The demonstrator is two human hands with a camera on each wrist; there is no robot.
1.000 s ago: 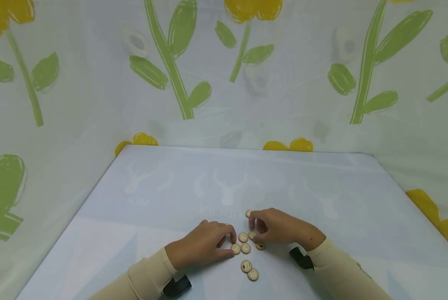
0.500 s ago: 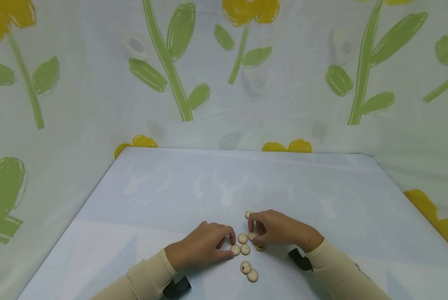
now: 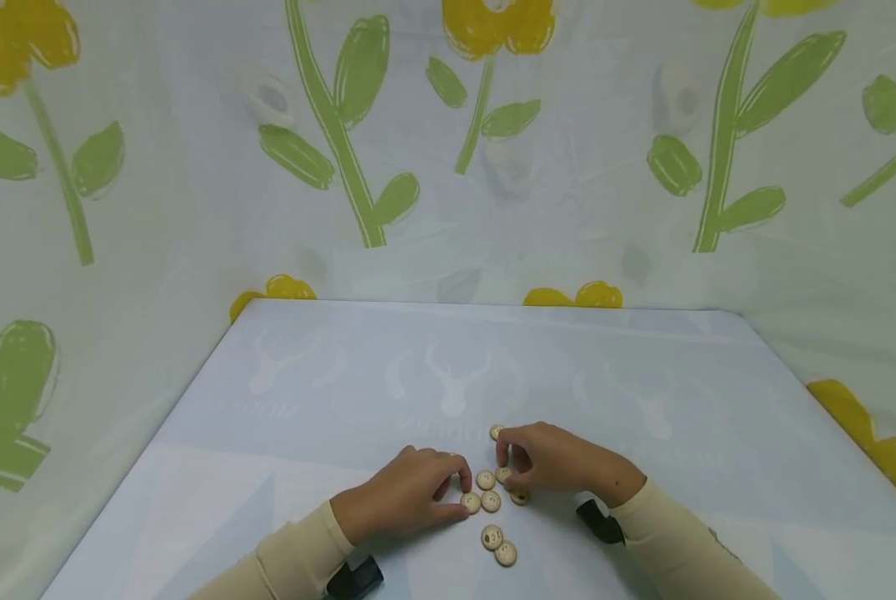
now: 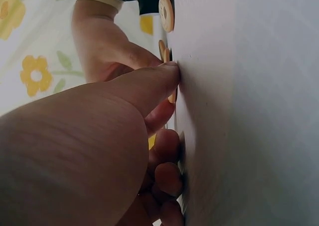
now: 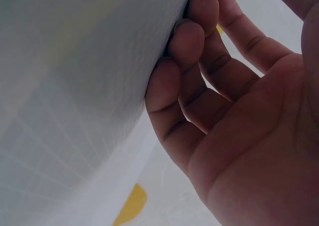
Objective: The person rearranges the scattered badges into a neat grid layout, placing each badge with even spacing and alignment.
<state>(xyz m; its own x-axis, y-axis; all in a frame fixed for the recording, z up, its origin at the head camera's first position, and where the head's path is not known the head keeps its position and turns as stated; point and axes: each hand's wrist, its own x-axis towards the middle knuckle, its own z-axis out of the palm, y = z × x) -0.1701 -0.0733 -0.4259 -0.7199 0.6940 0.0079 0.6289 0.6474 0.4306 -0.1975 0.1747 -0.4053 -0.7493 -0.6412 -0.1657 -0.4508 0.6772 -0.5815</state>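
Several small round wooden buttons with dark marks lie on the table in the head view. My left hand [image 3: 406, 492] pinches the leftmost button [image 3: 471, 502] between thumb and forefinger, flat on the tabletop. From the other side, my right hand [image 3: 563, 460] holds another button [image 3: 503, 474] between thumb and forefinger. Two buttons, one upper [image 3: 486, 479] and one lower [image 3: 490, 501], sit between the hands. A darker-marked button [image 3: 519, 497] lies partly under my right thumb. In the left wrist view, my left thumb [image 4: 154, 84] covers most of its button; the right wrist view shows curled fingers [image 5: 164, 86].
Nearer me, a button [image 3: 492, 537] touches or overlaps another button [image 3: 506, 553]. A further button [image 3: 496, 432] lies beyond my right fingertips. The pale table [image 3: 327, 367] ends at a flower-printed curtain [image 3: 568, 183]. Black wrist devices hang under both forearms.
The whole head view has shifted down slightly. Both hands keep the same grip and place among the buttons.
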